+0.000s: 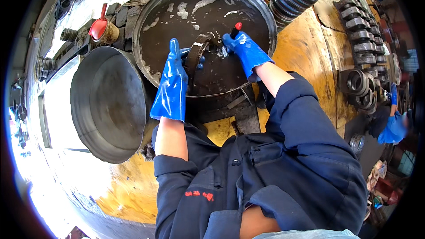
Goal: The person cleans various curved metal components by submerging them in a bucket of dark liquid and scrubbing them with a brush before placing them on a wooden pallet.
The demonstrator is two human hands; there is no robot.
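Both my hands wear long blue rubber gloves over a round metal basin (138,40) of dark, murky liquid with patches of foam. My left hand (170,86) is closed round a wet metal ring (193,59), held on edge above the liquid; its thumb points up and fingertips show through the ring's opening. In my right hand (246,52) is a brush (238,26) with a dark handle and red end. Its working end meets the ring's right side, partly hidden by the glove and splashing liquid.
A large empty metal tub (108,106) leans against the basin's left side. A red scoop (98,28) rests on a small pot. Stacked metal rings (294,2) stand beyond the basin's right rim; rows of metal parts (361,35) lie farther right. Another person's blue sleeve (393,128) shows at far right.
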